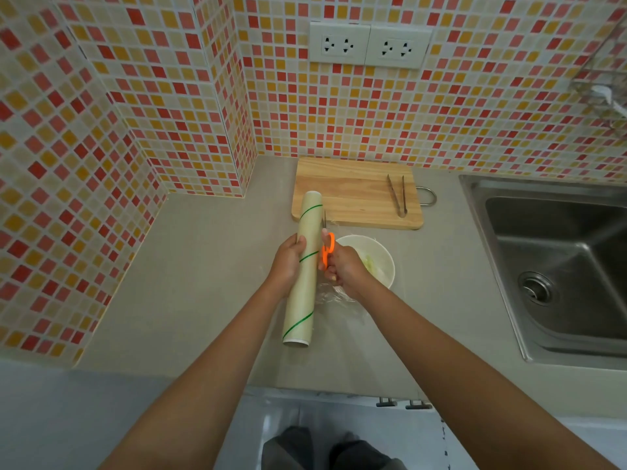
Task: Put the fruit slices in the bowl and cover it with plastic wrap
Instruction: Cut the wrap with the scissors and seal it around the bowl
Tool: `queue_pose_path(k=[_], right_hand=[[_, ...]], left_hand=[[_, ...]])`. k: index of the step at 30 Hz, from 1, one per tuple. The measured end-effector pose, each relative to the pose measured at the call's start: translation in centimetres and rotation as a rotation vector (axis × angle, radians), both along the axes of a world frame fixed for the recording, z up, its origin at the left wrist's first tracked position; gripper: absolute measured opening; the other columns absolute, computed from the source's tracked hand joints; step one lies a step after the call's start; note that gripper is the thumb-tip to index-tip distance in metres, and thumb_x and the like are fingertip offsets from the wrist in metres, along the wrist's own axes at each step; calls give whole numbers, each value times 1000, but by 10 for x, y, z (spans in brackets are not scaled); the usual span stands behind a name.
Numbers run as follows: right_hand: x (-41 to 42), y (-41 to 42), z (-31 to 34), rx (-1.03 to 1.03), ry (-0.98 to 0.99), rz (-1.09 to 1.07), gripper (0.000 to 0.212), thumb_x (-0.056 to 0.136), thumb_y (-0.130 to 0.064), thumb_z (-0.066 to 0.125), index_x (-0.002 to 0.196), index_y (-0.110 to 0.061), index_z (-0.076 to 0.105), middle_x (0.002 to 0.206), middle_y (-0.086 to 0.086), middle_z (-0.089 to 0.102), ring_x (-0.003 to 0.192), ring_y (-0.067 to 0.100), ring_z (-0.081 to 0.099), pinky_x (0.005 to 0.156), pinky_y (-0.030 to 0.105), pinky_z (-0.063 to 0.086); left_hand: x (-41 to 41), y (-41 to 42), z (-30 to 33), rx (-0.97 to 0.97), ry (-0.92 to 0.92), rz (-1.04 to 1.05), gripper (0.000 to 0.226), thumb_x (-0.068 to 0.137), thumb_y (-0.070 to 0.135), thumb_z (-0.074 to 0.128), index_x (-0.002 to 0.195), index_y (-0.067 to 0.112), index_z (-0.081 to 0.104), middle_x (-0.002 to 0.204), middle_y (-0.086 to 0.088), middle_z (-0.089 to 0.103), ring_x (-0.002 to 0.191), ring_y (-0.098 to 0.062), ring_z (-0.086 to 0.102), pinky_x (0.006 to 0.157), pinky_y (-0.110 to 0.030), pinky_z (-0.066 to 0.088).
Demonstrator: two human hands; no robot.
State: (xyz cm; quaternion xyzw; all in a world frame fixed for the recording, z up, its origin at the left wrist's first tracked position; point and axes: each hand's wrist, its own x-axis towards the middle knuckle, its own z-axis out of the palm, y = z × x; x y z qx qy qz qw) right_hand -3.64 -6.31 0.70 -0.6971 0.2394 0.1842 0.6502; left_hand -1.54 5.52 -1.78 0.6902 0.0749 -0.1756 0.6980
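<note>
My left hand (288,262) grips a long cream roll of plastic wrap (303,276) with green stripes, held lengthwise above the counter. My right hand (342,269) holds orange-handled scissors (327,249), blades pointing away along the roll's right side. Just right of my right hand stands a white bowl (383,262) with pale green fruit slices (368,262) inside. Clear wrap film (336,296) lies over the bowl and bunches on the counter below my right wrist.
A wooden cutting board (353,195) lies behind the bowl with metal tongs (397,195) on its right part. A steel sink (559,262) takes up the right side. Tiled walls close the back and left; the grey counter (203,266) stretches left.
</note>
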Motion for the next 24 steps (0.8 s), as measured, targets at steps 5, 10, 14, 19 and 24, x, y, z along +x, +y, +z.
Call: queue_pose_path(k=[5,10,14,19,24], right_hand=[[12,-5,-5,84,-51,-33,57,89,-58,49,55,-12,49,52,2,52,33,10,31,34,14,19],[22,-9,-4,124,-81,-34,52,90,-54,50,59,-13,48,52,3,52,32,10,30,36,16,15],[27,-11,-3,114,-78,-27,51,90,-53,52,59,-13,48,55,5,51,33,10,30,36,15,16],[35,-13,-1,126,-77,-32,50,90,-54,50,60,-15,47,55,4,49,32,10,29,35,14,16],[44,-17,2,115,-77,-51,50,91,-51,51,58,-14,48,56,5,51,30,10,29,35,15,15]], left_hand=[[1,-1,1,14,-16,0,25,101,21,36,97,8,58,76,-12,61,65,-25,54,67,-35,44],[1,0,0,2,-9,-11,26,101,22,37,102,10,60,77,-10,63,61,-22,55,61,-32,44],[2,0,1,-1,-13,-6,26,101,23,37,95,14,61,73,-6,63,57,-19,56,57,-29,45],[3,1,2,-9,-13,-16,26,100,23,38,95,16,62,72,-6,63,52,-16,58,51,-25,47],[2,-1,1,-22,-8,-17,25,100,23,39,94,18,63,76,-9,63,61,-23,55,61,-32,45]])
